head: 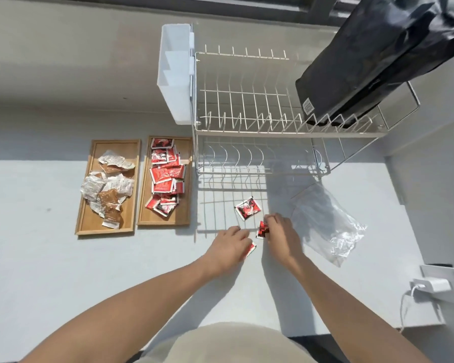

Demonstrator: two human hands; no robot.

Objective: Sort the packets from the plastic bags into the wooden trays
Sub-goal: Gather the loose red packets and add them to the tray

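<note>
Two wooden trays lie side by side at the left. The left tray point(87, 218) holds several white and brown packets point(108, 189); the right tray point(185, 213) holds several red packets point(167, 176). A loose red packet point(247, 208) lies on the counter in front of the rack. My right hand point(281, 231) pinches another red packet point(262, 230) upright. My left hand point(231, 246) lies palm down over a third red packet point(251, 249), only its corner showing. A clear plastic bag point(325, 221) lies crumpled to the right of my hands.
A two-tier wire dish rack point(247, 132) stands behind my hands, with a white plastic holder point(174, 79) on its left side and a black foil bag point(372, 61) leaning in its top tier. A white charger with cable point(430, 285) sits at the right edge.
</note>
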